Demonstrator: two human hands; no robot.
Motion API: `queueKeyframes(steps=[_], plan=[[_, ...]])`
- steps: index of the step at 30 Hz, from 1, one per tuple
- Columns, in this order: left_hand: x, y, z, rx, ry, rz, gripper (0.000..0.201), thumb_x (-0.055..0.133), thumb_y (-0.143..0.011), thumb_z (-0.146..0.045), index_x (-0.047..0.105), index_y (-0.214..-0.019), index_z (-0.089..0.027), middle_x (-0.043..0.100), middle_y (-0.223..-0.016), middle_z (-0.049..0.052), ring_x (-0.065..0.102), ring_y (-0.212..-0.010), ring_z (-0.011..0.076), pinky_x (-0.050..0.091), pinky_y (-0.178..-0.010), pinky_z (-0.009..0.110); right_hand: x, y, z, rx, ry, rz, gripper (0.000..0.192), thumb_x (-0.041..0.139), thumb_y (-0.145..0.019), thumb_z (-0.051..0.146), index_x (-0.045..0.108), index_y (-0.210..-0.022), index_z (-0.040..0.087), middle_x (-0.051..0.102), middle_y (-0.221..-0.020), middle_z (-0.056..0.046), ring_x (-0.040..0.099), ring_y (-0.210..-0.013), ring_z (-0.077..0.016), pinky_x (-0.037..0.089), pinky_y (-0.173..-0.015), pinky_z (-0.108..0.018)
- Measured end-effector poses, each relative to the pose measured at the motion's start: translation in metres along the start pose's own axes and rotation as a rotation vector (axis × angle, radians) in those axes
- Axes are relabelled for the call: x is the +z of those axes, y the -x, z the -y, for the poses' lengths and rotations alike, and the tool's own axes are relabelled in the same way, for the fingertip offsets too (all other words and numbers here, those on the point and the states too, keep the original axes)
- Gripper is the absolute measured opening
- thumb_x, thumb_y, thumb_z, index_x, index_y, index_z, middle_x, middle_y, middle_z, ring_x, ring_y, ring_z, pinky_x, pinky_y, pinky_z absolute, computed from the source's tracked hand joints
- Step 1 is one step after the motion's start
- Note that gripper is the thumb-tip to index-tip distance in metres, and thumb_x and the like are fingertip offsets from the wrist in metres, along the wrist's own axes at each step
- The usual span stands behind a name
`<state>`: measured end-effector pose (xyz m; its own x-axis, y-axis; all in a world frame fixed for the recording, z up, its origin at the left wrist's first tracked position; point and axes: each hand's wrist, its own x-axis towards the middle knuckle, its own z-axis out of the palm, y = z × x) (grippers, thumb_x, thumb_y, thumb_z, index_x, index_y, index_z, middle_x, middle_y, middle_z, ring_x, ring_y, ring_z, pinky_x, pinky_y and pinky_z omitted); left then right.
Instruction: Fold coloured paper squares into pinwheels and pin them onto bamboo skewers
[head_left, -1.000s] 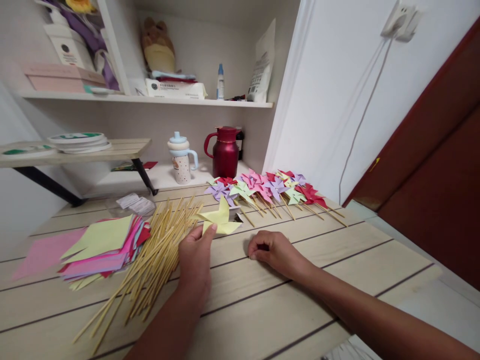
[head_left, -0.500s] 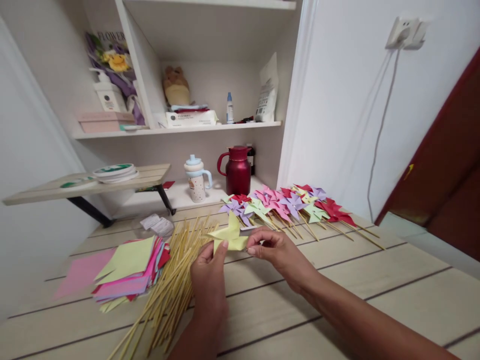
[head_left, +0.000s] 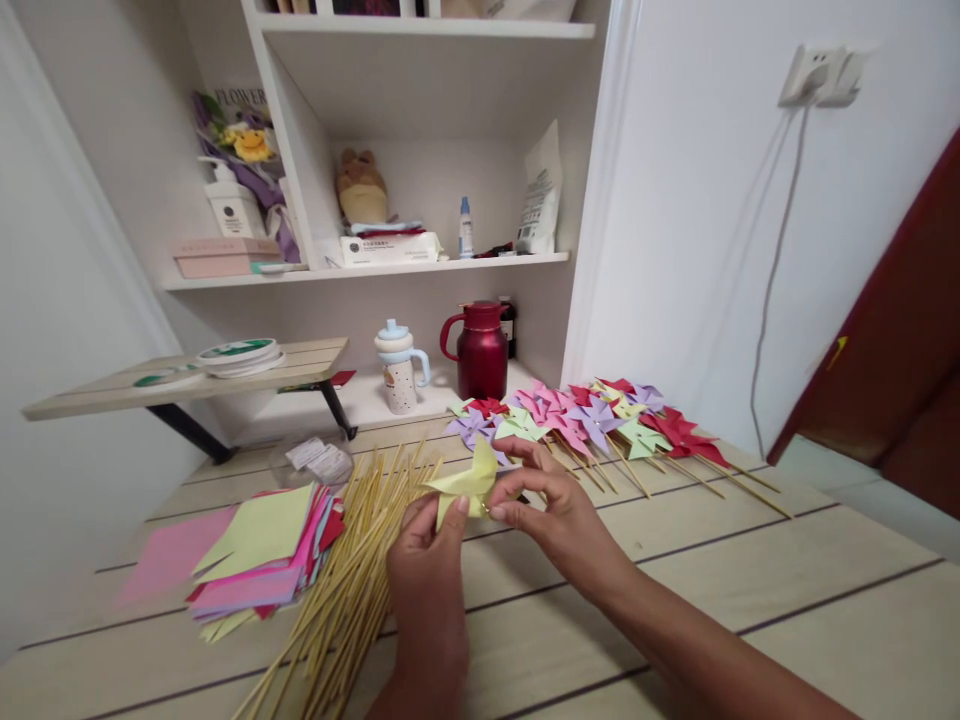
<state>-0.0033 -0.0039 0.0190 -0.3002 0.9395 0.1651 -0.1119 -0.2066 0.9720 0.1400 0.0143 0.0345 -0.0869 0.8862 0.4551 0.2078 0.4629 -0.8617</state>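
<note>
Pinching the yellow folded paper (head_left: pixel 459 487) above the tabletop (head_left: pixel 697 550), your left hand (head_left: pixel 427 570) seems to steady it for your right hand (head_left: pixel 559 510), closed at its right edge, while sticks (head_left: pixel 341 595) lie left, likely within easy reach, and pinwheels (head_left: pixel 596 420) rest far right, apparently out of the way.

Just right of the sticks (head_left: pixel 341 600), the left hand (head_left: pixel 429 565) is bare, its thumb (head_left: pixel 454 522) ending in a short-looking nail, and the left forearm (head_left: pixel 420 690) is uncovered as far as it shows. Farther right of the sticks, the right hand (head_left: pixel 559 510) is bare too, with slender fingers (head_left: pixel 536 483); the right forearm (head_left: pixel 690 640), also uncovered, broadens smoothly from a narrower wrist (head_left: pixel 613 580).
</note>
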Motion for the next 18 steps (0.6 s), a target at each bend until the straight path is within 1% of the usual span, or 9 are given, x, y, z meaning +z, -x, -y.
queueKeyframes(steps=[2, 4, 7, 10, 14, 18], plan=[[0.001, 0.001, 0.001, 0.020, -0.010, -0.002, 0.017, 0.070, -0.075, -0.033, 0.074, -0.087, -0.021, 0.071, -0.095, 0.002, 0.062, -0.094, 0.0223, 0.045, -0.085, 0.030, 0.000, 0.002, 0.000, 0.021, -0.039, 0.027, 0.003, 0.076, -0.074, 0.027, 0.074, -0.072, 0.026, 0.054, -0.128, -0.005, 0.045, -0.126, -0.0262, 0.032, -0.108, -0.042], [0.001, 0.000, 0.003, 0.043, -0.027, -0.006, 0.016, 0.071, -0.074, -0.034, 0.074, -0.083, -0.021, 0.069, -0.092, 0.002, 0.061, -0.092, 0.0223, 0.045, -0.084, 0.030, 0.001, 0.003, 0.000, 0.048, -0.077, 0.050, 0.004, 0.076, -0.074, 0.028, 0.074, -0.072, 0.024, 0.057, -0.122, -0.005, 0.050, -0.120, -0.0254, 0.036, -0.104, -0.040], [0.001, -0.002, 0.007, 0.061, -0.035, -0.024, 0.016, 0.073, -0.072, -0.036, 0.075, -0.078, -0.021, 0.068, -0.091, 0.003, 0.061, -0.091, 0.0224, 0.045, -0.084, 0.030, 0.001, 0.004, 0.001, 0.046, -0.129, 0.053, 0.007, 0.073, -0.075, 0.026, 0.071, -0.070, 0.022, 0.063, -0.102, -0.003, 0.058, -0.101, -0.0216, 0.041, -0.094, -0.034], [0.001, -0.003, 0.011, 0.061, -0.040, -0.030, 0.018, 0.074, -0.070, -0.036, 0.076, -0.079, -0.021, 0.068, -0.095, 0.004, 0.061, -0.092, 0.0229, 0.045, -0.083, 0.030, 0.001, 0.004, 0.002, 0.039, -0.157, 0.064, 0.007, 0.070, -0.077, 0.024, 0.069, -0.071, 0.022, 0.063, -0.081, 0.000, 0.058, -0.084, -0.0184, 0.043, -0.083, -0.030], [0.001, -0.002, 0.012, 0.095, -0.068, -0.007, 0.018, 0.073, -0.073, -0.036, 0.076, -0.081, -0.021, 0.067, -0.095, 0.004, 0.060, -0.092, 0.0226, 0.045, -0.082, 0.030, 0.001, 0.006, 0.002, 0.101, -0.164, 0.051, 0.004, 0.069, -0.077, 0.024, 0.068, -0.073, 0.021, 0.065, -0.079, 0.001, 0.057, -0.081, -0.0181, 0.042, -0.079, -0.029], [0.002, 0.001, 0.009, 0.121, -0.080, 0.019, 0.014, 0.072, -0.074, -0.035, 0.075, -0.077, -0.021, 0.066, -0.087, 0.002, 0.060, -0.088, 0.0207, 0.045, -0.080, 0.028, 0.002, 0.007, 0.003, 0.133, -0.183, 0.032, 0.005, 0.068, -0.076, 0.025, 0.067, -0.074, 0.021, 0.064, -0.077, 0.001, 0.057, -0.080, -0.0180, 0.042, -0.077, -0.028]])
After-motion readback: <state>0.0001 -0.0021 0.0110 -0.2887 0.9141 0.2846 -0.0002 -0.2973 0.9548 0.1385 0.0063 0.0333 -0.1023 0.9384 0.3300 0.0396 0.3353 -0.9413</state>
